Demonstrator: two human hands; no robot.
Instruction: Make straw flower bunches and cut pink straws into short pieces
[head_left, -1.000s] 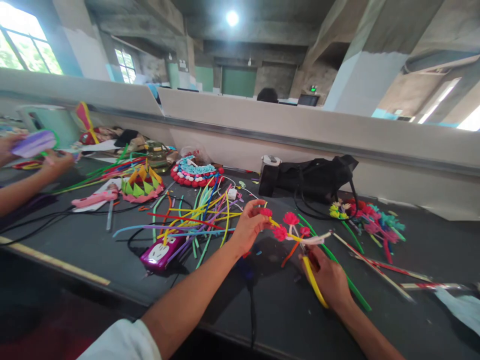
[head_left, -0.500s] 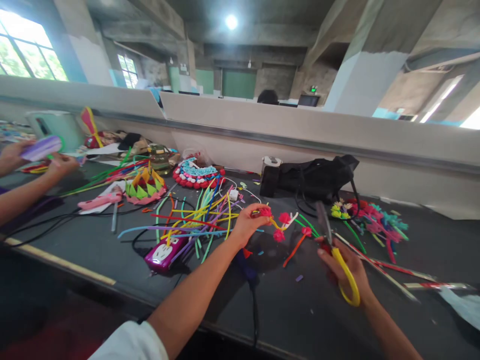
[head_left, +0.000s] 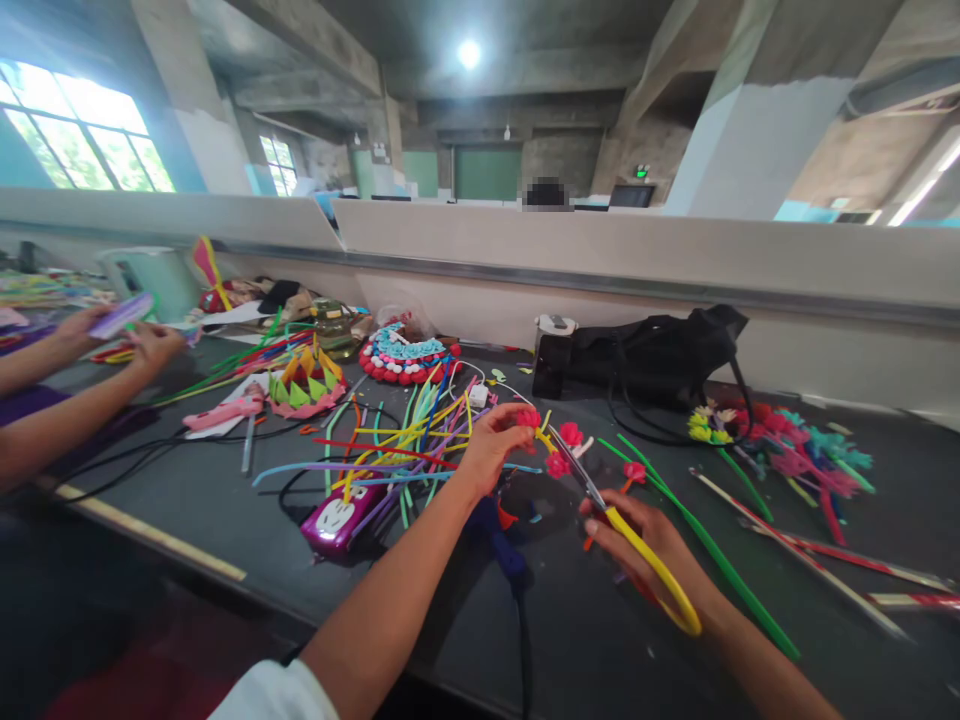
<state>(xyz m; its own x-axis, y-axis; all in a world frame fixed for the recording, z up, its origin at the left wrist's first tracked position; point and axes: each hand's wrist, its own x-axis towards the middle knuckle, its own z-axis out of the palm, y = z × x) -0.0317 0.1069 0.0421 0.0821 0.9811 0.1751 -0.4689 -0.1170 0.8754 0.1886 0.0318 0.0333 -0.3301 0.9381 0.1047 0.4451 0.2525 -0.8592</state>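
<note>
My left hand [head_left: 491,450] is closed, pinching a small branch of pink-red pipe-cleaner flowers [head_left: 558,463] with yellow and white stems. Yellow-handled scissors [head_left: 652,570] are gripped in my right hand [head_left: 652,550], and their blades lie at the stems between the blossoms. Whether the blades touch a stem, I cannot tell. Just beyond the right hand is a single red flower [head_left: 634,472] whose orange stem is partly hidden by the fingers. A long green pipe cleaner [head_left: 720,560] runs beside that hand.
Loose coloured pipe cleaners [head_left: 420,430] surround a purple power strip [head_left: 337,520]. A blue-handled tool with a cord [head_left: 506,555] lies below my left forearm. Finished flowers [head_left: 802,450] and a black bag [head_left: 660,360] are at right. Another person's hands [head_left: 154,345] work at far left.
My right hand has moved left, bringing the scissors from beside the flowers to their stems. The left hand keeps its pinch. The camera view has shifted slightly.
</note>
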